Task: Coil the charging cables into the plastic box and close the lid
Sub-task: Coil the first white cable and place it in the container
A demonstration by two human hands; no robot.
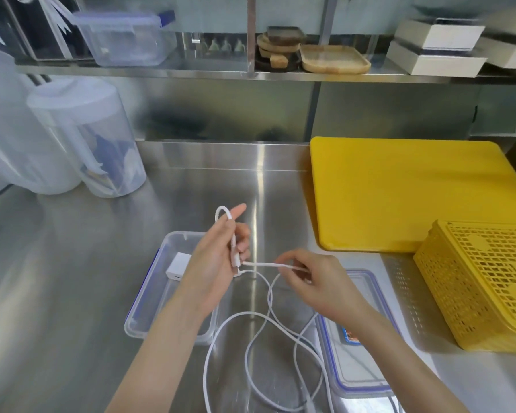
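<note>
A clear plastic box (149, 293) with blue trim sits on the steel counter, a white charger block (178, 266) inside it. My left hand (218, 260) hovers over the box and grips one end of a white charging cable (236, 332), a small loop wound over its index finger. My right hand (307, 281) pinches the same cable a short way along, holding it taut between the hands. The remaining cable lies in loose loops on the counter near me. The box's clear lid (361, 368) with blue clips lies flat to the right, under my right forearm.
A yellow cutting board (399, 192) lies at the right, with a yellow perforated basket (483, 284) in front of it. Translucent jugs (81, 138) stand at the left. A shelf behind carries a lidded container (122, 37), wooden trays (334, 58) and white boxes (435, 46).
</note>
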